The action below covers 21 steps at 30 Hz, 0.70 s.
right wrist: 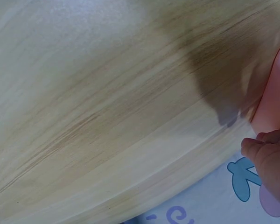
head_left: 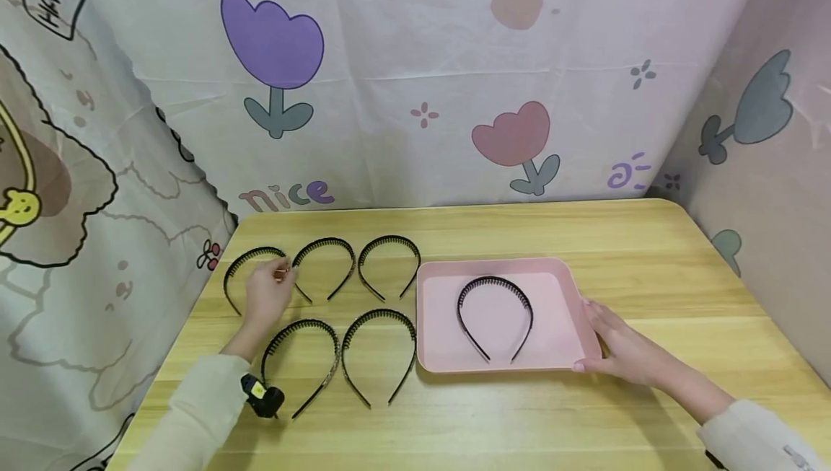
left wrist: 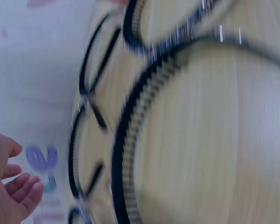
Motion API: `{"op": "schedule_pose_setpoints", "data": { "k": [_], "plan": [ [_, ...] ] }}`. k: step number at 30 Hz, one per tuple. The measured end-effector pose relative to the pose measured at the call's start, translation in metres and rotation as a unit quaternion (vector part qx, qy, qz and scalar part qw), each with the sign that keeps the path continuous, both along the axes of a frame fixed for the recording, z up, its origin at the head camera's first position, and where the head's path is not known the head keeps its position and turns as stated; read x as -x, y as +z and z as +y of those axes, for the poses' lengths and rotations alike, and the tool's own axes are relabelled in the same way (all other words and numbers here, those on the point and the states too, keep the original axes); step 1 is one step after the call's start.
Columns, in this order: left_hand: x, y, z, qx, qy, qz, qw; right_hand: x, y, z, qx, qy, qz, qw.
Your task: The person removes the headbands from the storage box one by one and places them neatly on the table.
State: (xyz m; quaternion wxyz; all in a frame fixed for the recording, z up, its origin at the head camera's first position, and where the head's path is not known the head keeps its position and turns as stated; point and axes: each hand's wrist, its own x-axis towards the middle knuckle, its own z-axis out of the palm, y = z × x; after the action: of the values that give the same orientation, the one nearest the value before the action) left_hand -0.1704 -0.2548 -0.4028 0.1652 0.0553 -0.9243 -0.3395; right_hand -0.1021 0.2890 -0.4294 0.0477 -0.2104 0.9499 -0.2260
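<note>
Several black toothed headbands lie on the wooden table. My left hand (head_left: 269, 291) is over the right side of the back-left headband (head_left: 236, 269), fingers loosely bent. In the left wrist view that hand (left wrist: 14, 182) shows nothing between its fingers. Just right of it lies another headband (head_left: 324, 241). A pink tray (head_left: 431, 355) holds one more headband (head_left: 495, 281) inside. My right hand (head_left: 626, 352) grips the tray's right side near the front corner, thumb at the front rim and fingers along the side.
A third headband (head_left: 389, 239) completes the back row. Two more, a left one with a patterned side (head_left: 336, 355) and a plain one (head_left: 379, 312), lie in front. A printed cloth (head_left: 402, 45) hangs behind the table (head_left: 519, 420).
</note>
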Motion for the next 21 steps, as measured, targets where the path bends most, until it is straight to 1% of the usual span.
{"op": "schedule_pose_setpoints", "data": {
  "k": [2, 5, 10, 16, 21],
  "plan": [
    [-0.002, 0.005, 0.014, -0.011, -0.020, -0.009, 0.9997, 0.000, -0.001, 0.000, 0.001, 0.000, -0.001, 1.000],
    [-0.006, 0.008, 0.035, -0.042, -0.051, -0.019, 0.9977, 0.000, 0.000, -0.001, 0.006, -0.002, -0.004, 1.000],
    [-0.012, 0.010, 0.062, -0.087, -0.090, -0.026, 0.9917, 0.000, 0.000, 0.000, 0.011, -0.005, -0.006, 1.000],
    [-0.016, 0.009, 0.084, -0.119, -0.110, -0.022, 0.9866, 0.000, -0.003, 0.001, 0.012, -0.005, -0.012, 1.000],
    [-0.019, 0.007, 0.099, -0.138, -0.121, -0.016, 0.9829, 0.001, -0.003, 0.001, 0.010, -0.002, -0.001, 1.000]
  ]
}}
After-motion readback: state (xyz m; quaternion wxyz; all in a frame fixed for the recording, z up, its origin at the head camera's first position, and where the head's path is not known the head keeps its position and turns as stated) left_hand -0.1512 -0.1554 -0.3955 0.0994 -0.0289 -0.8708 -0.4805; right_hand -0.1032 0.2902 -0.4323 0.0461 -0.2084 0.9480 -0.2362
